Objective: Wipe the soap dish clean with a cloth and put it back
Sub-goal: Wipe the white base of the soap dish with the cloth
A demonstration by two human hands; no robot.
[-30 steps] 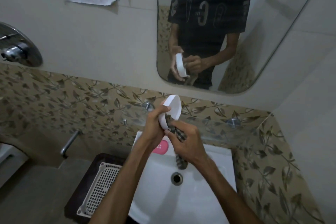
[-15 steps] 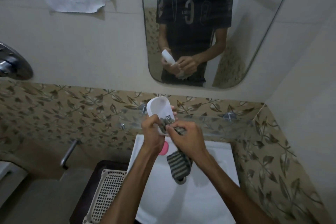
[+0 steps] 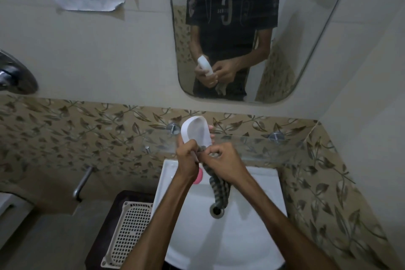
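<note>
Your hands work above the white sink [image 3: 258, 237], whose drain [image 3: 217, 210] the hanging cloth partly covers. A pink object [image 3: 199, 177] sits at the sink's back rim, mostly hidden by your left wrist. A clear glass shelf [image 3: 258, 147] runs along the leaf-patterned tiles behind the sink, a white perforated basket [image 3: 129, 232] lies to its left, and the mirror [image 3: 311, 35] hangs above.

The soap dish [image 3: 195, 132] is smooth white plastic, an oval with a shallow hollow. You hold it over the sink's back edge, long axis near upright, hollow facing you.

Your left hand [image 3: 186, 156] grips the dish's lower end, fingers wrapped behind. Your right hand [image 3: 223, 163] is closed on the grey striped cloth [image 3: 219, 190], pressing it into the dish's lower end.
</note>
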